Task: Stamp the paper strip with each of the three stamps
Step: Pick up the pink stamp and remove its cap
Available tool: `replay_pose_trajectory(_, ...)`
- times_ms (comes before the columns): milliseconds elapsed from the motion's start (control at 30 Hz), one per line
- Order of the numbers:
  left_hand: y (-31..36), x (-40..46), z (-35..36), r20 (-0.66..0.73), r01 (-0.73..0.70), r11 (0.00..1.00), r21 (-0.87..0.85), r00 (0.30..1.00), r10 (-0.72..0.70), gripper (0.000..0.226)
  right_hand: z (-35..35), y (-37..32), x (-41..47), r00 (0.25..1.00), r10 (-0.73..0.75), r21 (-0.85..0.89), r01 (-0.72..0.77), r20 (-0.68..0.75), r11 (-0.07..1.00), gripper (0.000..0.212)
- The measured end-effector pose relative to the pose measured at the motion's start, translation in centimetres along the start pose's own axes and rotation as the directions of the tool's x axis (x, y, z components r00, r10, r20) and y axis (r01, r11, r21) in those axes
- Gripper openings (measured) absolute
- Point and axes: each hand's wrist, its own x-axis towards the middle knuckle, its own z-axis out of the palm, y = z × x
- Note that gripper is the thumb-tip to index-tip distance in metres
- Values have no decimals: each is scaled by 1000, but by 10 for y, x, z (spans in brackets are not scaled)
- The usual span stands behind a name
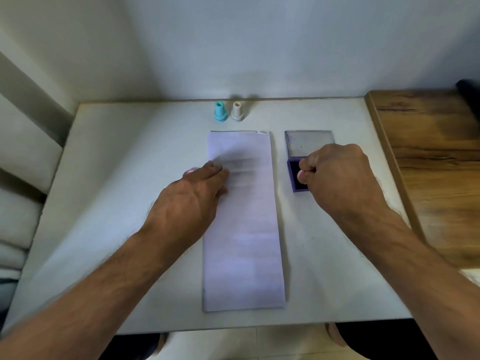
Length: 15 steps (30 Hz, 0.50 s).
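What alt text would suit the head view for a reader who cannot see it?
A right hand presses a stamp into an open purple ink pad while the left hand rests on a paper strip. Teal and white stamps stand behind.

Right hand pressing a stamp into the ink pad.
Left hand is resting on the paper strip; two stamps are standing behind.

White table against wall. On it: long paper strip lengthwise at centre; teal stamp and white stamp upright side by side near far edge; open purple ink pad right of strip, lid laid back.
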Motion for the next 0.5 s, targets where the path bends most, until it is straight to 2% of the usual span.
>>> replay_pose_trajectory(233, 5, 0, 1, 53, -3, 1000, 14, 999, 2, 38, -5, -3, 0, 998, 21, -40, -19, 55, 999, 45)
replay_pose_trajectory(333, 5, 0, 1, 88, -27, 999, 42, 996, 23, 46, -6, 0, -2, 999, -40, -45, 40, 10, 998, 38)
replay_pose_trajectory(433, 5, 2, 1, 133, -18, 1000, 4, 991, 17, 57, -7, 4, -6, 997, -76, -35, 77, 28, 996, 35)
replay_pose_trajectory(500, 5, 2, 0, 145, -9, 1000, -6, 989, 10, 59, -9, 7, -8, 994, -104, 20, 104, -18, 994, 33)
